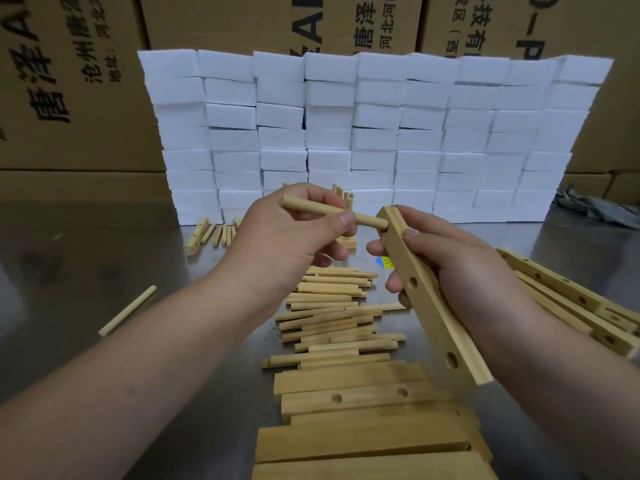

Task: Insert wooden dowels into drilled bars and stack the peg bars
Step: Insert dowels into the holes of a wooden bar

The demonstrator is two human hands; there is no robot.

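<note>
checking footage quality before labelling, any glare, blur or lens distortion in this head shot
Head view: wide-angle bending makes the wall of white blocks splay toward the top; the blocks look bright with little surface detail; the metal tabletop shows soft dull reflections, no hard glare; the dowel in the left hand and the drilled bar in the right hand are sharp, no motion blur.
</note>
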